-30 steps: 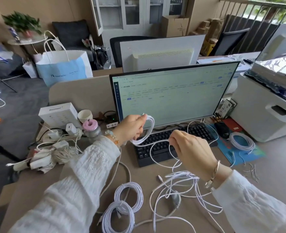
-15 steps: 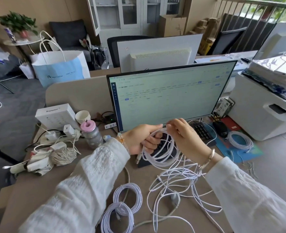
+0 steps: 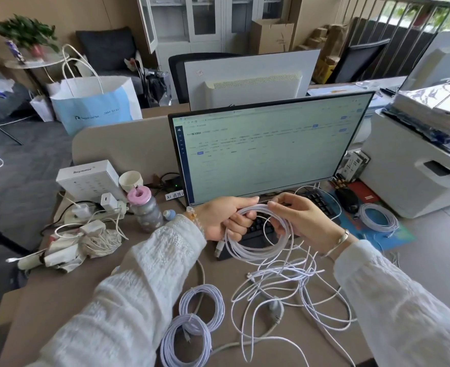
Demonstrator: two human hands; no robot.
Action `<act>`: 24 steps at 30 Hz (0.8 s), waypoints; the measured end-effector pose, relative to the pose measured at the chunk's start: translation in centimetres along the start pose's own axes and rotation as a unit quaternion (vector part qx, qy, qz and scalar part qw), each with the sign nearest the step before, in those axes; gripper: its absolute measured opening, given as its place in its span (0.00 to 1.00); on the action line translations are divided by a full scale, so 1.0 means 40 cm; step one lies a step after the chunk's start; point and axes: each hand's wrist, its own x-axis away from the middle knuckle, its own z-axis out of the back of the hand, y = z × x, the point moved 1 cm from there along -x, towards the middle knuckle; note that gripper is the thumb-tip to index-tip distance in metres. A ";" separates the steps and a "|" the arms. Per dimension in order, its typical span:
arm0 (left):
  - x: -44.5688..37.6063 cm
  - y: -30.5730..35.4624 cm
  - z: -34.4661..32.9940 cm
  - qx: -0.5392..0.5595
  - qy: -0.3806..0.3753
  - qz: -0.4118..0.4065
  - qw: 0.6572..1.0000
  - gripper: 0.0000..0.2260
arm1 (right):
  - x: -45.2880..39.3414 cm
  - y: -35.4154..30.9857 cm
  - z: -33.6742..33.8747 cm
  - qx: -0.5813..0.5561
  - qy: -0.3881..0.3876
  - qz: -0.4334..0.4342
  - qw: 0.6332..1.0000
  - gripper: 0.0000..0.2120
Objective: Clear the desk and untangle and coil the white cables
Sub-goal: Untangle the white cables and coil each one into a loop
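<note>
Fingers of the left hand (image 3: pixel 222 218) curl around a looped white cable coil (image 3: pixel 258 242) above the black keyboard (image 3: pixel 258 233); the right hand (image 3: pixel 298 221) pinches its top, tangled white cables (image 3: pixel 292 284) trailing toward the desk's (image 3: pixel 417 260) near edge.

Soft, even daylight fills the scene, brightest at the window (image 3: pixel 414 11) far above and to the right of the fingers (image 3: pixel 276 205). The lit monitor (image 3: pixel 266 152) just above the fingers looks washed out, its text too faint to read. Shadows are weak and diffuse; a soft one lies on the desk (image 3: pixel 430 260) below the fingers, under the loose white cables (image 3: pixel 284 282). Wide-angle distortion bends straight lines far from the fingers, toward the edges. The corners are slightly soft.
</note>
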 end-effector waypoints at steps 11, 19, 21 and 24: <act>0.007 -0.003 -0.004 0.068 0.006 0.015 0.998 0.21 | 0.004 0.010 0.013 0.004 0.079 0.023 0.997 0.10; 0.002 -0.005 -0.019 0.142 0.023 -0.036 0.989 0.22 | 0.008 0.031 0.004 -0.132 -0.011 -0.091 0.987 0.18; -0.001 -0.007 -0.017 0.146 0.044 -0.039 0.987 0.22 | 0.020 0.033 0.004 -0.145 -0.053 -0.105 0.982 0.21; -0.001 -0.015 -0.011 0.100 0.079 -0.040 0.991 0.21 | 0.023 0.043 0.017 -0.070 -0.050 -0.050 0.995 0.14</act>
